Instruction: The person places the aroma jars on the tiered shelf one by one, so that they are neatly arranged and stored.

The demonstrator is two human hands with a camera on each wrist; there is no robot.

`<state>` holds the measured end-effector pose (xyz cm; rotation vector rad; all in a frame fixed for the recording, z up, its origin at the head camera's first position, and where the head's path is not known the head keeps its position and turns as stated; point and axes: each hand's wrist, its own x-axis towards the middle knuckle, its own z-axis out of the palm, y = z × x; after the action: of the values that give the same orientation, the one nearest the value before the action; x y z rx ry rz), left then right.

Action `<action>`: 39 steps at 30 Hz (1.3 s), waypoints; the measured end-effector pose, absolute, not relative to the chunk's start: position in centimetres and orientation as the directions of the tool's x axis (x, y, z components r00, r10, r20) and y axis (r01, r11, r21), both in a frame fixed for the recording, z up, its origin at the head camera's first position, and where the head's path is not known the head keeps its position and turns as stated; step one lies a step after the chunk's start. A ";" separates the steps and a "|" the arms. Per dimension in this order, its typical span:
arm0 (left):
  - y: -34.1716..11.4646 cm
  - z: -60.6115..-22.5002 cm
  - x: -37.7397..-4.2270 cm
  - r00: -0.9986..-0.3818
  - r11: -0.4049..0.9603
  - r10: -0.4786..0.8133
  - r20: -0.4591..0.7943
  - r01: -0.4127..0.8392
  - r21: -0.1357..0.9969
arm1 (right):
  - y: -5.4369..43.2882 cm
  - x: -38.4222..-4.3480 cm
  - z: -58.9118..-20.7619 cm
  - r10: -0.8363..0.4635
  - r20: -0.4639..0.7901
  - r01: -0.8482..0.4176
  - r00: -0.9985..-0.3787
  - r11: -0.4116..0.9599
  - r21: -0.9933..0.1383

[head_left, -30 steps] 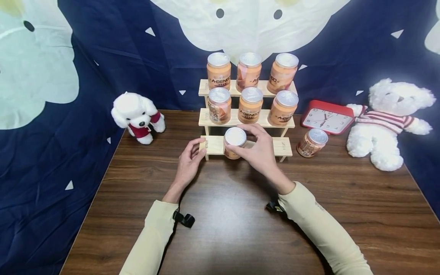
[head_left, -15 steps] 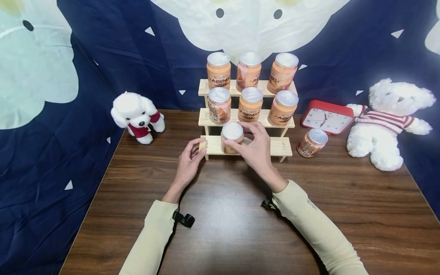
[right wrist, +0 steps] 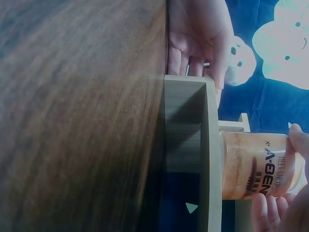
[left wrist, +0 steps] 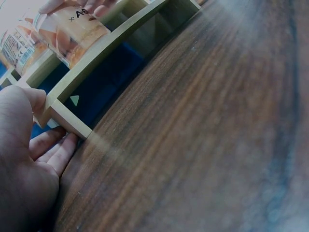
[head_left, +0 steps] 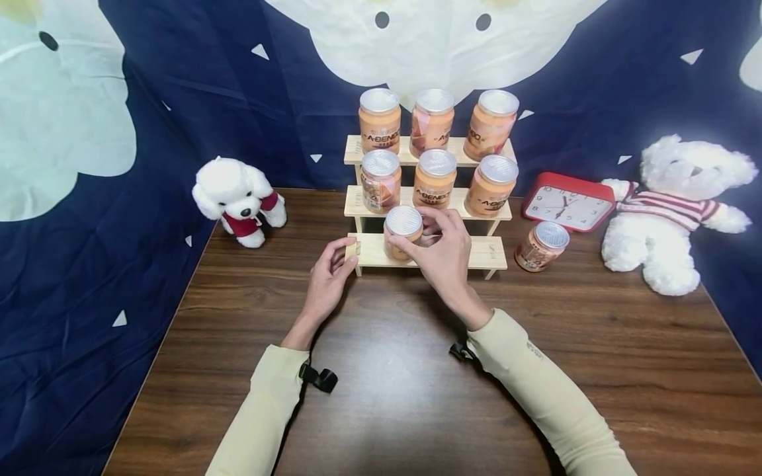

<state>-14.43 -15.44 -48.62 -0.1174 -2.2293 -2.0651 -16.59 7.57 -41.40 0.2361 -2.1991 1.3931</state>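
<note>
A stepped wooden display rack [head_left: 372, 251] with three tiers stands at the back of the table. On its lowest tier, left of the middle, stands an upright orange jar [head_left: 404, 222] with a silver lid. My right hand [head_left: 445, 254] holds this jar around its upper part, thumb on the near side and fingers on the far side. In the right wrist view the jar's [right wrist: 248, 166] base meets the board. My left hand [head_left: 327, 281] grips the left end of the lowest tier. In the left wrist view its thumb is at the board's corner and its fingers are against the leg [left wrist: 71, 121].
Several matching jars [head_left: 434, 180] fill the middle and top tiers. Another jar [head_left: 542, 246] stands on the table [head_left: 381, 370] right of the rack. Beyond it are a red clock [head_left: 568, 202] and a white teddy bear [head_left: 675, 211]. A white toy dog [head_left: 238, 201] sits at left.
My right hand has moved the jar slightly back on the lowest tier, farther from the front edge. The left hand has stayed at the rack's end.
</note>
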 end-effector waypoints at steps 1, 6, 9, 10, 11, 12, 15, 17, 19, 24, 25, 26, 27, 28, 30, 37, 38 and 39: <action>-15.5 -48.6 -14.4 -0.992 0.075 -0.012 0.127 0.126 0.989 | 7.6 -16.6 -41.4 0.127 0.516 -0.412 -0.847 0.455 -0.789; -15.5 -48.5 -14.4 -0.992 0.070 -0.013 0.125 0.124 0.990 | 7.5 -16.7 -41.4 0.119 0.526 -0.424 -0.842 0.456 -0.782; -15.5 -48.6 -14.5 -0.993 0.072 -0.013 0.118 0.117 0.991 | 7.6 -16.7 -41.3 0.114 0.526 -0.426 -0.843 0.455 -0.782; -15.5 -48.6 -14.5 -0.993 0.076 -0.013 0.116 0.114 0.991 | 7.6 -16.7 -41.3 0.114 0.524 -0.426 -0.844 0.450 -0.785; -15.5 -48.6 -14.5 -0.993 0.078 -0.013 0.114 0.113 0.991 | 7.6 -16.7 -41.3 0.114 0.520 -0.425 -0.847 0.443 -0.789; -15.5 -48.6 -14.5 -0.993 0.079 -0.012 0.114 0.112 0.991 | 7.7 -16.7 -41.2 0.115 0.515 -0.424 -0.849 0.433 -0.795; -15.4 -48.5 -14.5 -0.994 0.080 -0.012 0.113 0.112 0.990 | 7.9 -16.5 -41.0 0.118 0.497 -0.421 -0.860 0.389 -0.820; -15.4 -48.5 -14.5 -0.993 0.078 -0.012 0.115 0.114 0.990 | 8.2 -16.3 -40.8 0.121 0.485 -0.416 -0.866 0.363 -0.834; -15.4 -48.5 -14.5 -0.993 0.077 -0.012 0.116 0.115 0.990 | 8.6 -16.0 -40.6 0.120 0.477 -0.415 -0.870 0.343 -0.843; -15.5 -48.5 -14.4 -0.991 0.078 -0.014 0.132 0.131 0.988 | 9.5 -15.3 -40.3 0.116 0.483 -0.424 -0.868 0.332 -0.842; -15.5 -48.6 -14.4 -0.991 0.078 -0.015 0.136 0.135 0.988 | 9.7 -15.1 -40.2 0.115 0.489 -0.431 -0.865 0.332 -0.839; -15.5 -48.6 -14.4 -0.990 0.080 -0.016 0.140 0.138 0.987 | 9.8 -15.0 -40.0 0.114 0.495 -0.436 -0.861 0.332 -0.836; -15.6 -48.6 -14.4 -0.990 0.081 -0.018 0.142 0.140 0.987 | 10.0 -14.8 -39.9 0.115 0.501 -0.443 -0.858 0.330 -0.834; -15.6 -48.6 -14.4 -0.989 0.082 -0.019 0.143 0.141 0.987 | 10.2 -14.7 -39.8 0.114 0.507 -0.450 -0.855 0.325 -0.832; -15.6 -48.6 -14.3 -0.989 0.082 -0.021 0.144 0.142 0.987 | 10.7 -14.4 -39.6 0.114 0.515 -0.462 -0.850 0.312 -0.830; -15.4 -48.6 -14.4 -0.990 0.079 -0.017 0.140 0.138 0.987 | 12.8 -13.2 -39.0 0.129 0.537 -0.482 -0.834 0.305 -0.821; -15.4 -48.6 -14.4 -0.990 0.079 -0.017 0.140 0.138 0.987 | 13.0 -13.0 -38.9 0.130 0.541 -0.485 -0.831 0.308 -0.818; -15.4 -48.6 -14.4 -0.990 0.079 -0.017 0.140 0.138 0.987 | 13.3 -12.9 -38.9 0.131 0.546 -0.487 -0.828 0.315 -0.815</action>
<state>-14.40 -15.43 -48.58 -0.1261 -2.2208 -2.0533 -12.92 13.32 -38.89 0.3134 -2.0610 1.5466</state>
